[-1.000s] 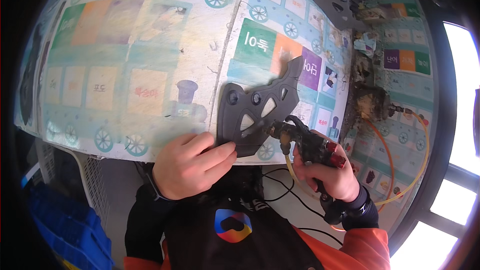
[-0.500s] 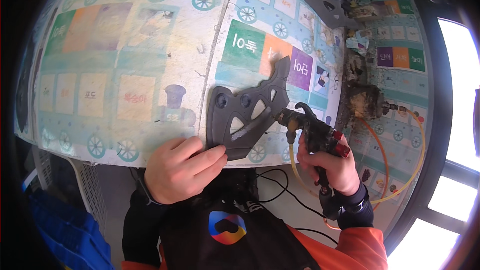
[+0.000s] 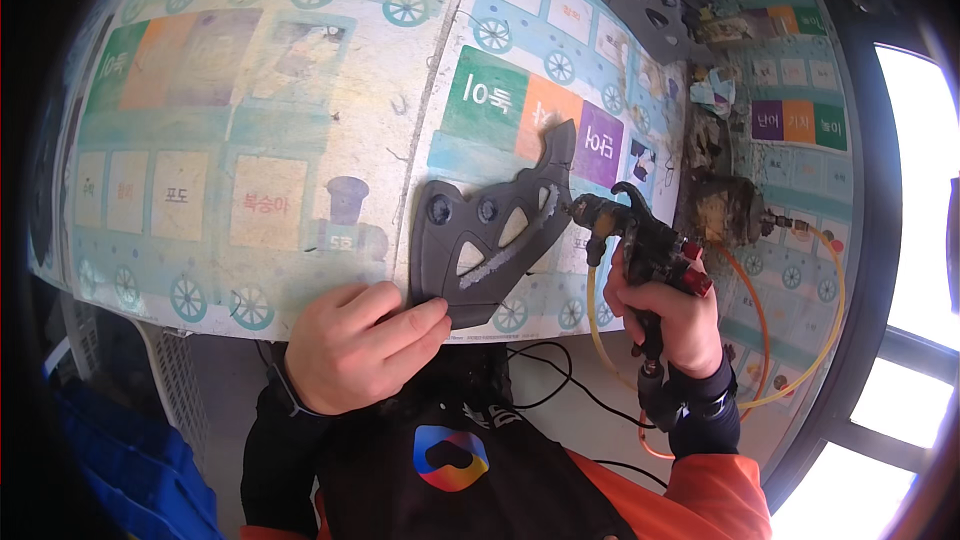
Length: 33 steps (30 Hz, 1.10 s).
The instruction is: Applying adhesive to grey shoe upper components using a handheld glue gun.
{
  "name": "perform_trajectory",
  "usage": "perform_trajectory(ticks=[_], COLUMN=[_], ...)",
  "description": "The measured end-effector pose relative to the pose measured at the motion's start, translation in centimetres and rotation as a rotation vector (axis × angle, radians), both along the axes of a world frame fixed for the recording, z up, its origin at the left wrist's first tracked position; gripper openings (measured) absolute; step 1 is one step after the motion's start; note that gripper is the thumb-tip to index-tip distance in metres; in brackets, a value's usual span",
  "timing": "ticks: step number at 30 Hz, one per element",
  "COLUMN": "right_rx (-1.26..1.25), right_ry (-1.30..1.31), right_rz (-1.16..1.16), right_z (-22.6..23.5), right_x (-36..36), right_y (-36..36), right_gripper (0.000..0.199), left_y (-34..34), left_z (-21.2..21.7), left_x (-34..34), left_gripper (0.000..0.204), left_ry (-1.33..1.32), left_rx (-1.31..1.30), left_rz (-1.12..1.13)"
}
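Note:
A flat dark grey panel (image 3: 490, 292), curved and pierced by several openings, lies on the printed sheet. Along its curved side runs a whitish streak (image 3: 508, 258). At the panel's lower left corner, my left hand (image 3: 362, 350) is closed, thumb and fingers pinching the edge. My right hand (image 3: 685, 325) is wrapped round the handle of a black spray gun (image 3: 655, 245) with red knobs. Its nozzle is just right of the panel's upper arm, near the streak's upper end. A yellowish hose (image 3: 597, 325) hangs from the gun's front.
The worktable is covered with a printed sheet (image 3: 150, 270). More dark grey panels (image 3: 640, 15) are piled at the far right. A grimy container (image 3: 725, 210) with a metal fitting stands right of the gun, near orange and yellow hoses (image 3: 843, 290). A blue crate (image 3: 130, 470) sits lower left.
My right hand has moved the spray gun right, with its nozzle further up along the panel. The whitish streak now reaches farther up the curved side. My left hand stays at the corner.

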State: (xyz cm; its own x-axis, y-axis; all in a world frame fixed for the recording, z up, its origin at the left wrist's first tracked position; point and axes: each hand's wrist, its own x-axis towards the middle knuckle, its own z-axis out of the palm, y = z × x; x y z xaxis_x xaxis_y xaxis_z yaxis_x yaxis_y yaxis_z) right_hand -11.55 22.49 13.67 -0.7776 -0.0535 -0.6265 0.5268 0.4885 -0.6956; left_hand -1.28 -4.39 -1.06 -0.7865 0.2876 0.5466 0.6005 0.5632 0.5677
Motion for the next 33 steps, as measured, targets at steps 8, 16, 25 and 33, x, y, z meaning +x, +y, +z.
perform_trajectory(ticks=[8,16,25,33], right_rx=[-0.01,-0.068,-0.05,-0.049], right_ry=[0.012,-0.15,-0.161,-0.08], right_rz=[0.017,0.026,-0.004,0.038], right_z=[0.0,0.1,0.1,0.1], right_x=[-0.2,0.0,0.3,0.4], right_y=[-1.0,0.1,-0.4,-2.0], right_gripper=[0.026,0.03,0.031,0.025], left_y=[-0.3,0.0,-0.4,-0.5], left_z=[0.1,0.0,0.1,0.1], left_x=[0.0,-0.1,-0.1,-0.1], left_gripper=[0.013,0.021,0.013,0.013], left_ry=[0.008,0.003,0.007,0.016], left_rx=[-0.037,0.017,-0.017,-0.016], left_rz=[-0.021,0.001,-0.036,-0.027])
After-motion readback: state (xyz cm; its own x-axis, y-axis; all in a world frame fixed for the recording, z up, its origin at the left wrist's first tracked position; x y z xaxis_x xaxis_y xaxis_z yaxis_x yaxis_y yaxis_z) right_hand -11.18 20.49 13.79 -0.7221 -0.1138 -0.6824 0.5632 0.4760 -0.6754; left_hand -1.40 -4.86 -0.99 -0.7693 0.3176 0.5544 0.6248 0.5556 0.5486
